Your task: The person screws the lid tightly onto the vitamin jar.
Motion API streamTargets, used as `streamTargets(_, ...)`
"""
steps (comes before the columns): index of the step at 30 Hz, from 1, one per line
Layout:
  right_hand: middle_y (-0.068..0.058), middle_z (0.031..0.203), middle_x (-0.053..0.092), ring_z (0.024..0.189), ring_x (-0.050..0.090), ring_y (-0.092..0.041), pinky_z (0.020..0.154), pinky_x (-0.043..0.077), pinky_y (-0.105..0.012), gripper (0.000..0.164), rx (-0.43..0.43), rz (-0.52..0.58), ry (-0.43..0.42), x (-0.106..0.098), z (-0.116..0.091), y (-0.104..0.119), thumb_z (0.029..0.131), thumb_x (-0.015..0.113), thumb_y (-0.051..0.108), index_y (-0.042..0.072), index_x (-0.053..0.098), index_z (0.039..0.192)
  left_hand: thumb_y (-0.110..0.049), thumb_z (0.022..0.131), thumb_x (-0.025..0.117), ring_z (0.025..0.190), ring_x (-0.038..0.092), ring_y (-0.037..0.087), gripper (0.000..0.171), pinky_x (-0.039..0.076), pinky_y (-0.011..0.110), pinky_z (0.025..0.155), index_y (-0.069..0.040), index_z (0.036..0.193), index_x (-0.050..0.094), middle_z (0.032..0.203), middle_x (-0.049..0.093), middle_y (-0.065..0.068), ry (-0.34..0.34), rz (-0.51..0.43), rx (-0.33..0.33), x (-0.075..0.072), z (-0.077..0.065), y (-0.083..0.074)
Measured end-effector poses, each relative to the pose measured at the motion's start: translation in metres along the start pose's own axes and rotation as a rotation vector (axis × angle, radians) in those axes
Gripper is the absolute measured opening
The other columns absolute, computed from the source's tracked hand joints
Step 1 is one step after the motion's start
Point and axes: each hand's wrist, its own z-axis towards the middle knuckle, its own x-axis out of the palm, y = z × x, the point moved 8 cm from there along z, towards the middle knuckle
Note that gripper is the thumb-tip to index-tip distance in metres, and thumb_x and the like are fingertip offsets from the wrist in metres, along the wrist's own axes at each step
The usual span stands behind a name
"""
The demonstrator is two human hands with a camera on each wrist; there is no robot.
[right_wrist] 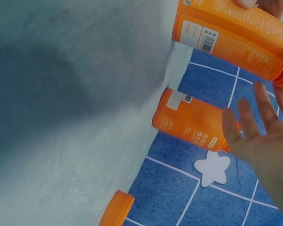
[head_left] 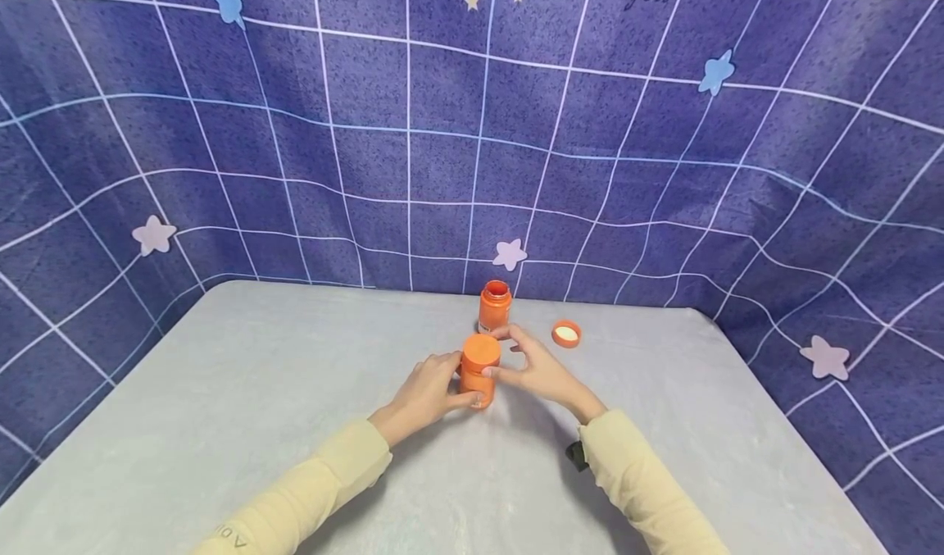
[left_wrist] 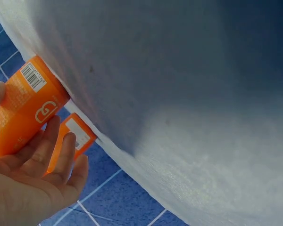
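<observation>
In the head view an orange bottle stands upright on the table with its orange cap on. My left hand grips this bottle round its body, thumb on the near side. At the cap is my right hand, its thumb and index finger on either side of the cap's right edge; the other fingers spread loosely. Just behind stands a second orange bottle, uncapped, its mouth showing. Barcode labels show on the held bottle in the right wrist view.
A loose orange cap lies to the right of the uncapped bottle, pale inside facing up. The grey-white table ends at a blue gridded curtain with stars. A small dark object shows by the right sleeve.
</observation>
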Motion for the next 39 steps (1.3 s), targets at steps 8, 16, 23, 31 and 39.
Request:
streamTargets(8,-0.003,0.115,0.056,0.112,0.048,-0.022,0.093,0.039,-0.050,0.047,-0.022,-0.009,-0.022,-0.001,0.001,0.000,0.076,0.073,0.020,0.011,0.050,0.116,-0.036,0.072,0.075,0.083,0.063,0.020,0.045,0.049,0.035,0.074,-0.011,0.106,0.059,0.092,0.068,0.002,-0.004,0.003,0.005,-0.001,0.000,-0.001)
streamTargets(16,-0.005,0.129,0.050,0.120,0.045,-0.022,0.096,0.036,-0.052,0.051,-0.027,0.043,0.070,0.000,0.003,-0.001,0.081,0.068,0.013,0.011,0.047,0.127,-0.036,0.071,0.076,0.082,0.063,0.021,0.047,0.050,0.036,0.072,-0.010,0.106,0.058,0.092,0.068,0.003,-0.018,0.008,0.028,0.000,0.002,-0.001)
streamTargets(23,-0.021,0.135,0.043,0.122,0.041,-0.034,0.095,0.035,-0.057,0.051,-0.049,0.073,0.134,-0.004,0.000,0.028,0.083,0.061,0.002,-0.003,0.043,0.130,-0.038,0.073,0.074,0.086,0.063,0.021,0.047,0.049,0.037,0.076,-0.011,0.107,0.058,0.094,0.068,0.003,0.012,-0.014,-0.009,0.000,0.003,-0.001)
streamTargets(31,-0.019,0.128,0.048,0.118,0.045,-0.031,0.093,0.039,-0.049,0.047,-0.048,0.043,0.092,-0.009,-0.001,0.038,0.081,0.063,0.002,-0.003,0.047,0.125,-0.039,0.072,0.074,0.086,0.063,0.021,0.048,0.049,0.037,0.076,-0.012,0.108,0.058,0.094,0.068,0.003,0.006,-0.015,-0.013,0.000,0.003,-0.001)
streamTargets(39,-0.013,0.114,0.056,0.113,0.049,-0.028,0.093,0.038,-0.044,0.043,-0.003,0.041,0.001,-0.008,-0.001,0.033,0.078,0.070,0.007,-0.002,0.050,0.115,-0.039,0.071,0.075,0.083,0.063,0.020,0.046,0.049,0.036,0.073,-0.012,0.105,0.059,0.092,0.068,0.002,-0.005,-0.010,-0.005,0.000,0.004,0.000)
